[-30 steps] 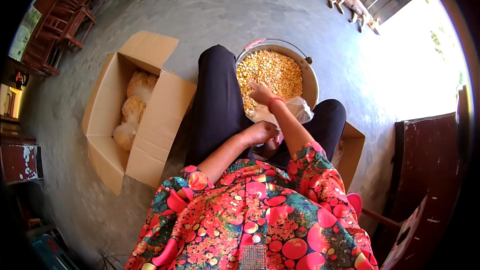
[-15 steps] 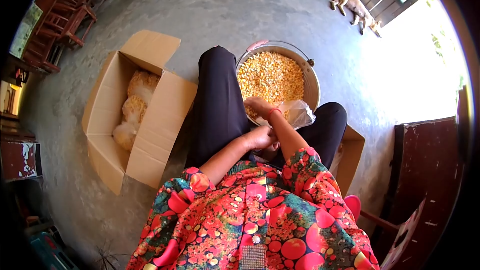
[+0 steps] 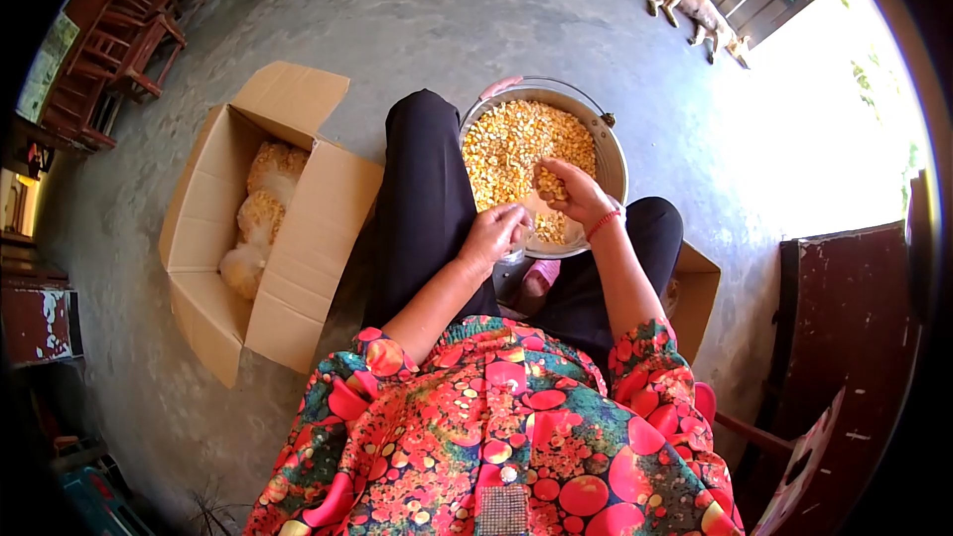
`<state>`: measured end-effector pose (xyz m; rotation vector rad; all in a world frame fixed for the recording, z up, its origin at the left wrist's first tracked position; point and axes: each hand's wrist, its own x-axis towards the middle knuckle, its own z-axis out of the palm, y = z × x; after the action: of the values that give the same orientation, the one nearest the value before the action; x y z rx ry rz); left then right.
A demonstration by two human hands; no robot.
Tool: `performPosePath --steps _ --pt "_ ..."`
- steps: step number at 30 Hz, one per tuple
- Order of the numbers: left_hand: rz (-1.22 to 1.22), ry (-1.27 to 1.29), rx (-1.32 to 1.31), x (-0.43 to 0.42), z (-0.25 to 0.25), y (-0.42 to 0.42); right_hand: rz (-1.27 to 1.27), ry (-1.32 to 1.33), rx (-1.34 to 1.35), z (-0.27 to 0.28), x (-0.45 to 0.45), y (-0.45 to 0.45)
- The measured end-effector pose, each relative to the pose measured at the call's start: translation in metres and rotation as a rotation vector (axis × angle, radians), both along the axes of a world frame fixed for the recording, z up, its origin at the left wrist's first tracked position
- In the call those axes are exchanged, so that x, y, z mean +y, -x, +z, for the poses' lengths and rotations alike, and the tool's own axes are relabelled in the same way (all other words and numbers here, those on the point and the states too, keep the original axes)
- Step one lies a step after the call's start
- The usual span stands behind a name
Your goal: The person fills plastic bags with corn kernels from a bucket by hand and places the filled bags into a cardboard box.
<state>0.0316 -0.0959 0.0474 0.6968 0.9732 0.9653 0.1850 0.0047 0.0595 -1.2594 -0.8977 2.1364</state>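
A metal bucket (image 3: 617, 165) full of yellow corn kernels (image 3: 511, 144) stands between my knees. My right hand (image 3: 581, 191), with a red band at its wrist, is over the bucket, its fingers curled around some kernels. To its left, my left hand (image 3: 493, 235) is closed at the bucket's near rim, pinching a clear plastic bag (image 3: 512, 257). Most of the bag is hidden or hard to make out between the hands.
An open cardboard box (image 3: 313, 243) on the left holds several filled clear bags (image 3: 260, 216). Another box (image 3: 698, 288) stands by my right leg. An animal (image 3: 695, 10) lies on the floor at the upper right. Wooden chairs (image 3: 139, 45) line the upper left.
My hands were crossed low near the bucket's near rim. Now they are apart: the right has swung up and right with kernels, and the left has moved up beside the rim.
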Motion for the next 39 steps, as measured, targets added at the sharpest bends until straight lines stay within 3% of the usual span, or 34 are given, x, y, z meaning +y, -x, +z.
performPosePath --steps 5,9,11,12,14,17,18,20,24,27,32,35,37,38,39 --pt "0.194 0.030 -0.150 0.003 0.006 0.003 -0.045 -0.031 -0.114 0.003 -0.026 -0.018" --pt "0.211 0.011 -0.181 0.003 0.008 0.002 0.155 -0.041 -0.227 -0.006 -0.031 -0.030" --pt "0.209 0.006 -0.184 0.002 0.008 0.002 0.243 -0.372 -0.251 -0.027 -0.030 -0.031" --pt "0.209 0.002 -0.191 0.002 0.008 0.003 0.241 -0.372 -0.250 -0.034 -0.029 -0.032" --pt "0.221 0.011 -0.181 0.002 0.011 0.002 0.366 -0.668 -0.359 -0.038 -0.027 -0.031" --pt "0.218 0.018 -0.159 0.002 0.011 0.003 0.378 -0.817 -0.501 -0.030 -0.027 -0.029" --pt "0.201 0.017 -0.147 0.002 0.011 0.003 0.377 -0.816 -0.501 -0.024 -0.028 -0.029" --pt "0.158 0.010 -0.112 0.000 0.009 0.002 0.351 -0.244 -0.351 0.006 -0.030 -0.020" --pt "-0.080 0.037 0.082 -0.002 -0.009 -0.006 0.291 -0.299 -0.217 0.020 -0.019 0.004" --pt "-0.316 -0.008 0.186 -0.007 -0.008 -0.010 0.111 -0.314 -0.196 0.008 -0.005 0.029" --pt "-0.471 -0.036 0.265 -0.011 0.006 -0.008 0.234 -0.306 -0.199 -0.051 0.012 0.059" --pt "-0.437 -0.160 0.236 -0.012 -0.025 -0.015 0.556 -0.933 -0.768 -0.109 0.014 0.068" --pt "-0.476 -0.189 0.312 -0.013 -0.020 -0.013 0.634 -0.977 -0.699 -0.152 0.011 0.073" --pt "-0.520 -0.223 0.390 -0.012 -0.016 -0.013 0.635 -1.007 -0.901 -0.103 -0.009 0.079" --pt "-0.519 -0.224 0.388 -0.011 -0.012 -0.013 0.636 -1.008 -0.903 -0.088 -0.011 0.082"
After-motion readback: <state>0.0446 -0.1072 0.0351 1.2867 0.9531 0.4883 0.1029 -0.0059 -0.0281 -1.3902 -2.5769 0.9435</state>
